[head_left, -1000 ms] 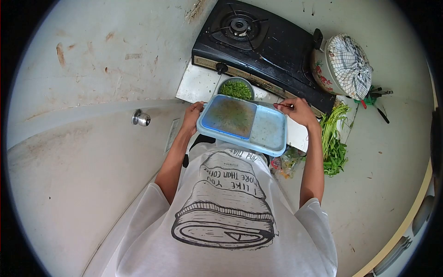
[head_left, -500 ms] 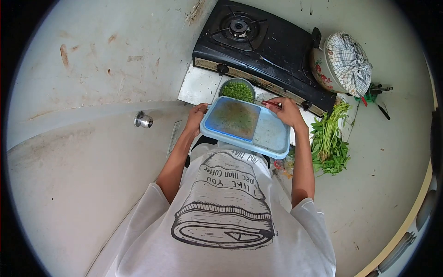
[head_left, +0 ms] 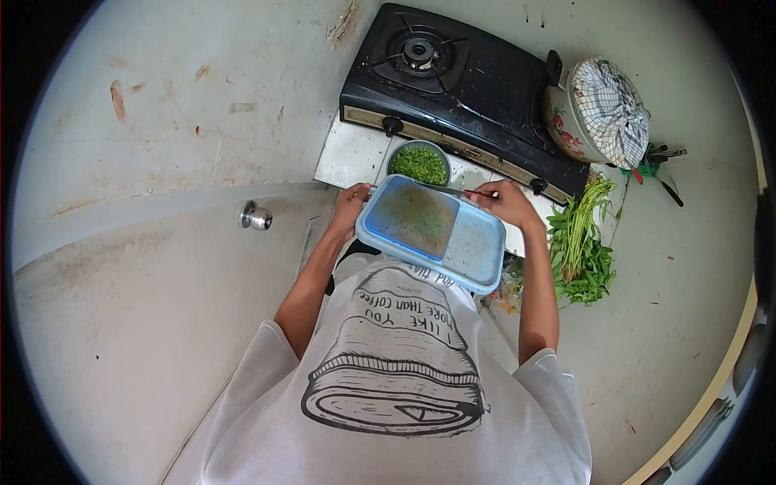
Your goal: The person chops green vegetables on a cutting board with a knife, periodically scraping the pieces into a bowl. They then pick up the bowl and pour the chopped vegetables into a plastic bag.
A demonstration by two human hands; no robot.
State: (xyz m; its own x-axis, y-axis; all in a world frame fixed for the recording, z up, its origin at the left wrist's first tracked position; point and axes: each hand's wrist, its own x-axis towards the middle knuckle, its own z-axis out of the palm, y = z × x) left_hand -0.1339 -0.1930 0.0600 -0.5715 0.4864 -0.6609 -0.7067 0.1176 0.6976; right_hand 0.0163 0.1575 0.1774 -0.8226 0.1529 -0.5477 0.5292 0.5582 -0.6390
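Observation:
My left hand point(head_left: 349, 208) is closed on the left end of a light-blue cutting board point(head_left: 478, 246), which I hold in front of my shirt. Its darker, stained panel point(head_left: 411, 214) fills the left part, with a shallow recess on the right. In my right hand point(head_left: 509, 204) is a knife point(head_left: 483, 194) with a reddish handle, its blade lying along the board's far edge. Just beyond that edge stands a grey bowl point(head_left: 448, 158) holding finely chopped greens point(head_left: 418, 165).
A black gas stove point(head_left: 501, 97) stands behind the bowl. At its right is a flowered pot point(head_left: 556, 121) topped by a checked cloth point(head_left: 612, 109). Leafy stems point(head_left: 584, 242) lie at the right, near a plastic bag point(head_left: 512, 284). A door knob point(head_left: 255, 216) juts out at left.
The board's right end has dropped toward my body, so more of the bowl shows. My right hand and the knife have shifted slightly right and closer to me.

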